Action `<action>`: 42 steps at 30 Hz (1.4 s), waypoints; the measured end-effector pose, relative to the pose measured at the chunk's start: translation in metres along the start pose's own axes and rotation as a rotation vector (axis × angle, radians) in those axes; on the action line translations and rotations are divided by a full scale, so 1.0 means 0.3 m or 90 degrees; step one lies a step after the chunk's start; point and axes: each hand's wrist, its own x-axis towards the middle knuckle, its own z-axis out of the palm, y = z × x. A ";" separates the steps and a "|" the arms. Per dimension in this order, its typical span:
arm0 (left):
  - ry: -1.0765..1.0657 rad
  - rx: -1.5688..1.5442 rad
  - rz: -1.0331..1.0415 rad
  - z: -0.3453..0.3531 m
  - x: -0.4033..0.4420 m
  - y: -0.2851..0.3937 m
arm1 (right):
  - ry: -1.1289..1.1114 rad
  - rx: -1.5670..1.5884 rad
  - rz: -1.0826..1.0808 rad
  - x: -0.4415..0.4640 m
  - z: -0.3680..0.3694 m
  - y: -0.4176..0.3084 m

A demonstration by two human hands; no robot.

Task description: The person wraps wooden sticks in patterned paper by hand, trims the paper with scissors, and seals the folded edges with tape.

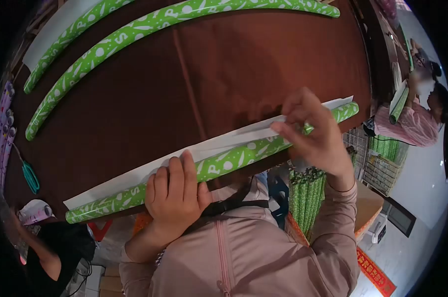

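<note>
Green patterned roll (226, 165) beneath an outstretched left hand (177, 195), right hand (310, 131) half-curled, its hold unclear.

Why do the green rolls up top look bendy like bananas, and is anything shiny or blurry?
Head view: the wide lens probably bends the far green rolls; head view: pale glare shines on the near green roll; head view: a smudgy blur sits near the person in pink; head view: black fills the corners.

Workshop: co-workers (407, 121), massed green rolls (307, 204)
</note>
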 end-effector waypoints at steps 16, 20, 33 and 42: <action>-0.055 0.036 0.009 0.006 -0.022 -0.002 | 0.008 -0.058 0.051 -0.056 -0.085 0.186; -0.070 0.041 0.008 0.003 -0.021 0.002 | 0.035 -0.120 0.008 -0.039 -0.069 0.189; -0.091 0.041 0.012 0.003 -0.025 0.009 | 0.030 0.013 0.087 -0.022 -0.060 0.200; -0.085 0.050 0.008 0.005 -0.040 0.000 | -0.013 -0.085 0.075 -0.021 -0.057 0.182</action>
